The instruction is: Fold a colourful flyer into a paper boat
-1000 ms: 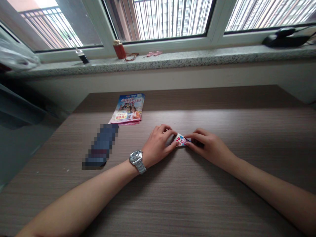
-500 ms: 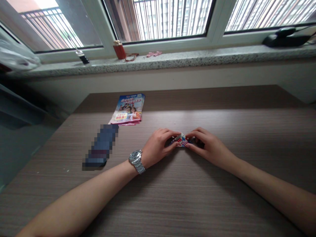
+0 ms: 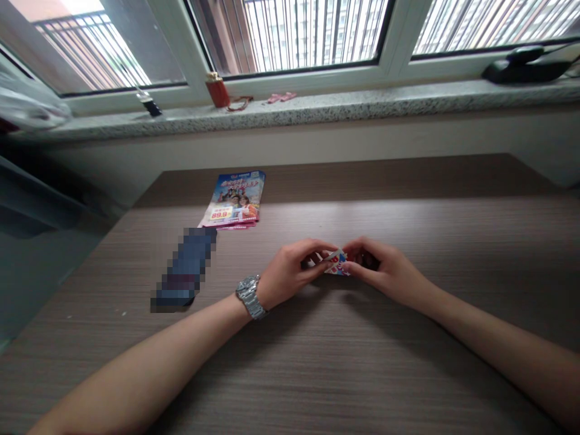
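- The left hand (image 3: pixel 287 273) is pinching one end of a small folded paper (image 3: pixel 336 263) between the thumb and fingertips, with the fingers curled and a firm grip.
- The right hand (image 3: pixel 385 272) is grasping the other end in the same way, so the two hands nearly meet around the paper.
- The folded paper is printed in red, white and blue, and it sits between the hands, low over the middle of the table (whether it touches the wood, I cannot tell). Its folds are partly hidden by the fingers.
- A silver wristwatch (image 3: pixel 251 296) is on the left wrist.
- The wooden table (image 3: pixel 362 368) has a brown streaked grain.
- A stack of glossy leaflets (image 3: pixel 231 199) lies on the table, ahead of the left hand, and a pink sheet shows at its bottom edge.
- A pixelated object (image 3: pixel 185 267) (too blurred to name) lies on the table, left of the left hand.
- On the speckled stone windowsill (image 3: pixel 317 109) are a red cylinder (image 3: pixel 216 92), a small pink item (image 3: pixel 281 97) and a black object (image 3: pixel 525 68).
- A plastic bag (image 3: pixel 27 104) sits at the far left end of the windowsill.
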A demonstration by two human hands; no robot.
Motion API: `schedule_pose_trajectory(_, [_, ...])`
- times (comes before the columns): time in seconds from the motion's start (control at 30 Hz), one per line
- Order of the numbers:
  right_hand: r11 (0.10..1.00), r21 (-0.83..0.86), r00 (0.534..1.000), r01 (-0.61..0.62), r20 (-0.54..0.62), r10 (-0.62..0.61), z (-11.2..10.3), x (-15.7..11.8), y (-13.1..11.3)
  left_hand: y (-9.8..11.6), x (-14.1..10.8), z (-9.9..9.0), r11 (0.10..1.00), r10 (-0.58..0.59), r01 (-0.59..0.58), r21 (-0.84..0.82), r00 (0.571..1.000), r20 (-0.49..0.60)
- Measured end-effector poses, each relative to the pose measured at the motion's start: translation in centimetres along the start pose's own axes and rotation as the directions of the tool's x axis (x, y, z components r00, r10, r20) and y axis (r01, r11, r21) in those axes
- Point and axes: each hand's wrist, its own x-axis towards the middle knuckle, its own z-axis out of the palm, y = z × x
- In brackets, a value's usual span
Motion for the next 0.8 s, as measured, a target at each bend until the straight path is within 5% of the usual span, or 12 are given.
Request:
schedule_pose_trajectory(0.3, [0.997, 0.069, 0.999, -0.042, -0.005, 0.043, -0.09, -0.07, -0.18, 0.39, -0.02, -0.23, 0.997, 0.078, -0.078, 0.007, 0.994, 0.072])
schedule_pose_trajectory(0.8, [0.99, 0.096, 0.995, -0.103, 0.031, 0.1, -0.03, -0.15, -0.49, -0.05, -0.04, -0.19, 0.994, 0.097, -0.099, 0.036, 0.994, 0.042])
